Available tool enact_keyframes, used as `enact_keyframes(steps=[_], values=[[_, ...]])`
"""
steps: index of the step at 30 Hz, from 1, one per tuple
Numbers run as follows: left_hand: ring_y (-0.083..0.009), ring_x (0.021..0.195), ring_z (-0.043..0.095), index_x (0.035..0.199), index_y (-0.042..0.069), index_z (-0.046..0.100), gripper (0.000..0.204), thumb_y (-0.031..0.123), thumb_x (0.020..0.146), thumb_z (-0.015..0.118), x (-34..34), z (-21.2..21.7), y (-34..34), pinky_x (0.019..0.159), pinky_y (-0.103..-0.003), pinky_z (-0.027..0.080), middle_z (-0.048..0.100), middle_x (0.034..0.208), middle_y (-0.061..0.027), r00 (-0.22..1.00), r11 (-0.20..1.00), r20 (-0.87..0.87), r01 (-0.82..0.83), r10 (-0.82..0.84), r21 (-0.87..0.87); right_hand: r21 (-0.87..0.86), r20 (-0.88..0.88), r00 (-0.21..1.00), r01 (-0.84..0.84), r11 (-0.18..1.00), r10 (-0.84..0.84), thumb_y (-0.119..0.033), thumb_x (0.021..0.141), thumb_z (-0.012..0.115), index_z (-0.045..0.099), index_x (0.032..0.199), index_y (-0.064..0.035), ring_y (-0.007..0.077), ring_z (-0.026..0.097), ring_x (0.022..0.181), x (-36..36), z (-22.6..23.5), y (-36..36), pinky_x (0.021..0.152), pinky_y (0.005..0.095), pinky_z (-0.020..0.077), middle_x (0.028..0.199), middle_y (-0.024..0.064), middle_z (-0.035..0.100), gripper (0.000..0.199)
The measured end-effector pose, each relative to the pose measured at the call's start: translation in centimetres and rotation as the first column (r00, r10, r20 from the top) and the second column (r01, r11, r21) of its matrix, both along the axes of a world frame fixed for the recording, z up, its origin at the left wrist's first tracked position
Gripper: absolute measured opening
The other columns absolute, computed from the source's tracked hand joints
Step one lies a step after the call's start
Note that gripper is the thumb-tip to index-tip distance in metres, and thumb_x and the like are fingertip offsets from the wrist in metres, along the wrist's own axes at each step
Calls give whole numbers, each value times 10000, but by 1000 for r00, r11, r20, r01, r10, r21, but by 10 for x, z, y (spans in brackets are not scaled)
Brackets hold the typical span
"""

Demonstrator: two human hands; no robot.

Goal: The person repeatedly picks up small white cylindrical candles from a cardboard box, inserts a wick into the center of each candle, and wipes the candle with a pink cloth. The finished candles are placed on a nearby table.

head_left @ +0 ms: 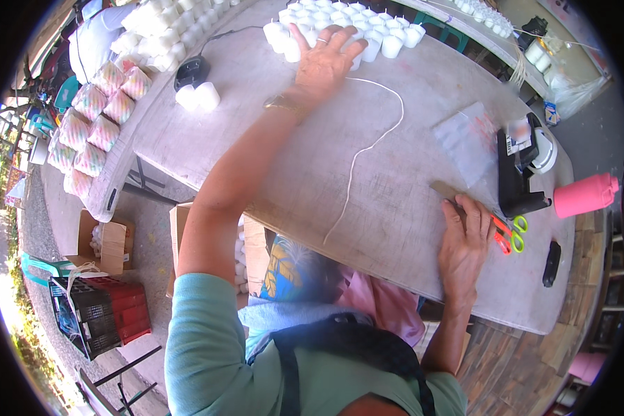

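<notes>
My left hand (pixel 328 61) is stretched to the far side of the table, palm down, with fingers spread over the near edge of a block of white votive candles (pixel 392 46). Its palm side is hidden. A white wick string (pixel 354 166) curves from near that hand toward the table's front edge. On the right, my right hand (pixel 467 232) rests on the tabletop, fingers loosely bent and apart. Its fingertips cover part of a flat metal blade (pixel 445 188). Beside them lie scissors with yellow-green handles (pixel 518 232) and an orange-red handle (pixel 500 239).
Two white candles (pixel 198 97) stand beside a black device (pixel 191 72). Toward the right are a clear plastic bag (pixel 468 142), a black tape dispenser (pixel 516 170), a pink bottle (pixel 586 195) and a black object (pixel 552 264). Wrapped packs (pixel 104 132) fill the left table.
</notes>
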State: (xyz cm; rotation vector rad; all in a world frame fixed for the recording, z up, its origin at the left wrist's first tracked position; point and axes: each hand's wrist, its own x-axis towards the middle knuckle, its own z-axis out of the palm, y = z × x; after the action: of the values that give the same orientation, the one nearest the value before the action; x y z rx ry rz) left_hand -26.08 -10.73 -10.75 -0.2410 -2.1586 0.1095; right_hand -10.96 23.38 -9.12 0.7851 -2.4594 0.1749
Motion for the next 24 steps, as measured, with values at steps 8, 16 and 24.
enact_keyframes(steps=[8,16,24], values=[[-304,1134,565,1116,110,583,224,184,905,588,38,-23,-10,978,-832,164,565,1144,-84,846,937,468,-337,257,94,-36,12,1000,-13,999,13,0,779,618,691,1015,-23,287,536,1103,0,0,1,960,461,398,1163,98,583,247],[-329,1148,575,1107,55,596,235,196,921,568,67,-15,23,982,-782,283,570,1161,-132,852,955,450,-297,269,-9,-150,-18,992,-125,981,124,24,715,624,692,989,-30,302,545,1079,15,3,-12,946,473,407,1149,94,584,288],[-310,1113,596,1098,67,607,218,176,912,572,27,-17,-13,1022,-734,298,591,1109,-131,849,911,501,-329,171,248,-269,5,947,-309,912,323,41,705,620,691,976,-32,302,569,1032,18,-8,-46,898,441,437,1148,113,586,290]])
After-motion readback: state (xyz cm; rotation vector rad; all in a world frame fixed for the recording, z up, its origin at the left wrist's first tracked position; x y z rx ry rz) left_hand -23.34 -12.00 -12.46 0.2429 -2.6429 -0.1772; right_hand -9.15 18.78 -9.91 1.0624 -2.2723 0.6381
